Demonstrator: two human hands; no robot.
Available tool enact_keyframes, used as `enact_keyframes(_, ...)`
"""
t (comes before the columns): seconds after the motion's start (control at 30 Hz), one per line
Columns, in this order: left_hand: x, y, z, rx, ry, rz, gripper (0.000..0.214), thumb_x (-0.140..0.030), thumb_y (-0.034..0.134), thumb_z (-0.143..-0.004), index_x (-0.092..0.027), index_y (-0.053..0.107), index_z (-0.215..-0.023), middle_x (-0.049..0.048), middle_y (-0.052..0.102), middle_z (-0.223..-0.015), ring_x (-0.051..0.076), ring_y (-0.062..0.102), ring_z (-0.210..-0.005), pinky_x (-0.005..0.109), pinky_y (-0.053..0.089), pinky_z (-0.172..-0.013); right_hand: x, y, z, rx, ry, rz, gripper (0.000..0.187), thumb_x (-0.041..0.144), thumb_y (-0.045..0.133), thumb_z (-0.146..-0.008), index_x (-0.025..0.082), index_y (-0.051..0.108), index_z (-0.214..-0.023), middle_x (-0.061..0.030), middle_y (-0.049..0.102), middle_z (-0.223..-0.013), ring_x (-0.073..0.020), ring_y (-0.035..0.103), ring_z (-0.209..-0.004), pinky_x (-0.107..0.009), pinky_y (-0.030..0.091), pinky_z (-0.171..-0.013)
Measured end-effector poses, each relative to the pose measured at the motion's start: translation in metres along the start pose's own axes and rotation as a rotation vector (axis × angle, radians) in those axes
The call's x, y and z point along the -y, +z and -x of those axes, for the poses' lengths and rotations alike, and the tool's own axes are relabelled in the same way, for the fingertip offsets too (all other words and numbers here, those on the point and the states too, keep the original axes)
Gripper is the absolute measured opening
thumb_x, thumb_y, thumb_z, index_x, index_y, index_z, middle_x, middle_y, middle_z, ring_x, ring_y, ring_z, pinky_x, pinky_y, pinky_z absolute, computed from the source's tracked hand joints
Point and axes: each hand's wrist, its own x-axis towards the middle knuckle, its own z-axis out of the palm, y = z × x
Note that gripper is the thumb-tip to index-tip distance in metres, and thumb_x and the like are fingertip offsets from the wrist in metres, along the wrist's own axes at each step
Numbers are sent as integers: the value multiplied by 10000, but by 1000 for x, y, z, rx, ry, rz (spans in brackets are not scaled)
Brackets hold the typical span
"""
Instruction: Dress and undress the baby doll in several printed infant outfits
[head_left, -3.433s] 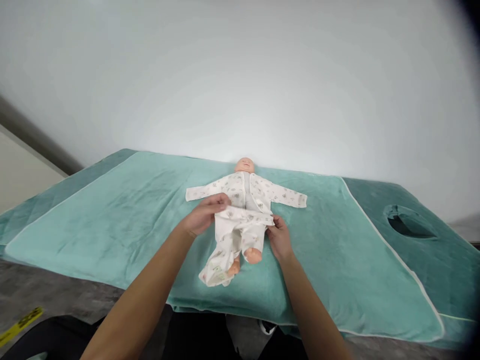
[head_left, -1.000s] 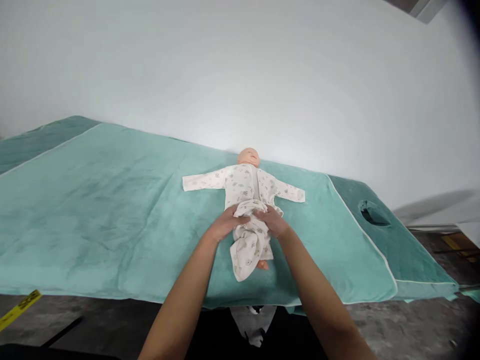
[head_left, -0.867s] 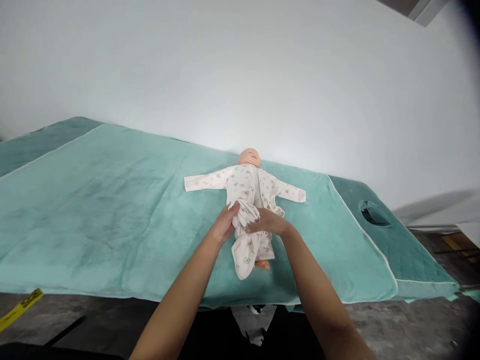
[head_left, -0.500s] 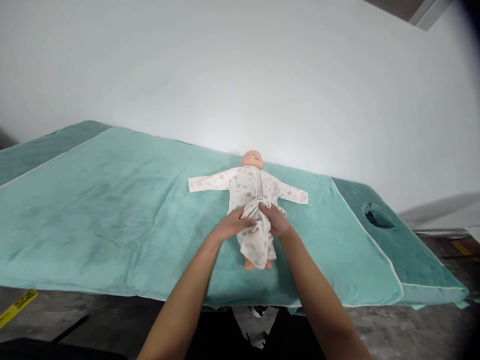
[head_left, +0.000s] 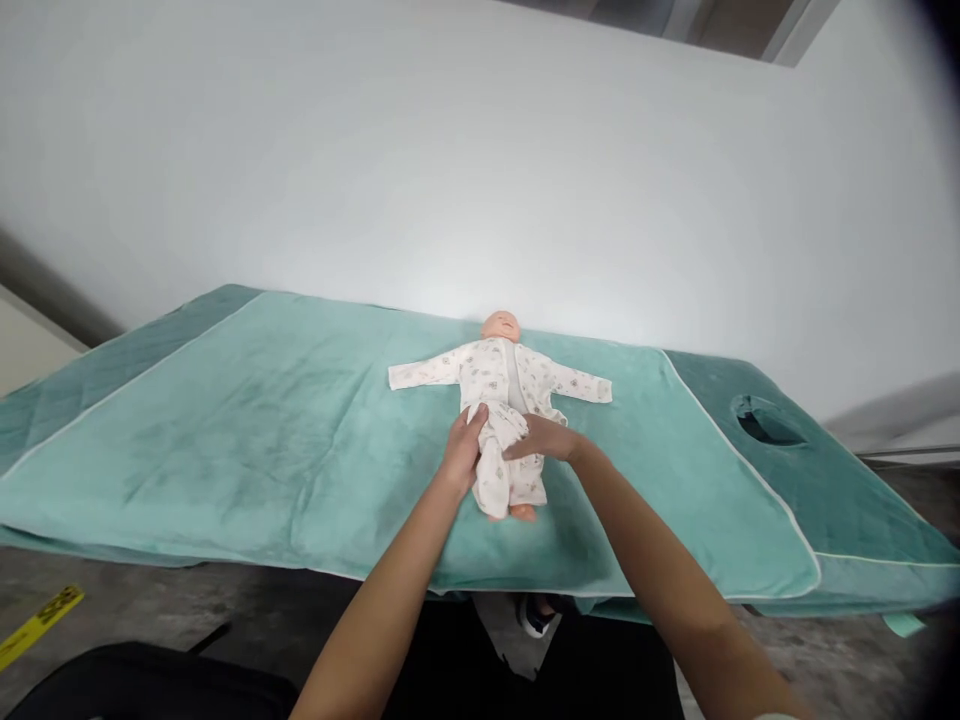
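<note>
A baby doll (head_left: 500, 325) lies on its back on the green-covered bed, head toward the wall and feet toward me. It wears a white printed baby garment (head_left: 484, 370), sleeves spread sideways, with a greyish strip showing down the chest. Lower down, printed cloth is bunched over the belly and hangs over the legs; the feet peek out below. My left hand (head_left: 463, 447) is closed on the bunched cloth at its left edge, thumb on top. My right hand (head_left: 551, 438) reaches across from the right, its fingers stretched out and touching the cloth.
The green cover (head_left: 300, 400) spreads over the long bed, which has a face hole (head_left: 769, 425) at its right end. A white wall (head_left: 450, 150) runs behind. Below the front edge are a black padded object (head_left: 150, 685) and yellow floor tape (head_left: 41, 625).
Both hands were gripping the bunched cloth near its middle. Now the left holds its left edge, and the right has loosened with fingers extended. The view has shifted slightly.
</note>
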Motion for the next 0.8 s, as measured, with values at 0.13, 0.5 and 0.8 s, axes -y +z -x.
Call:
enact_keyframes(0.13,-3,-7,2,240,-90,-334,533,-486,858,-636,-111,744,-997,89,769,-885,248,692,-846,320,519,-785,-20,5,-1,-245,-133,-326,448,411,799,-628,147,719,-981,-68,764,-880,-263,709,-881,-366,550,-786)
enact_keyframes(0.5,10,-1,-8,108,-124,72,536,-444,799,-761,-115,683,-1166,134,759,-1051,267,694,-1048,371,509,-981,-28,9,-3,-93,-89,-195,573,398,878,-631,153,705,-1120,-63,756,-1008,-211,691,-895,-338,526,-857)
enact_keyframes(0.8,1,-20,5,313,-90,-331,627,-307,910,-588,-108,708,-1147,129,749,-1100,275,680,-998,342,502,-886,-22,24,-1,-219,-241,-433,531,439,821,-712,141,679,-1128,-92,747,-993,-223,699,-863,-321,543,-787)
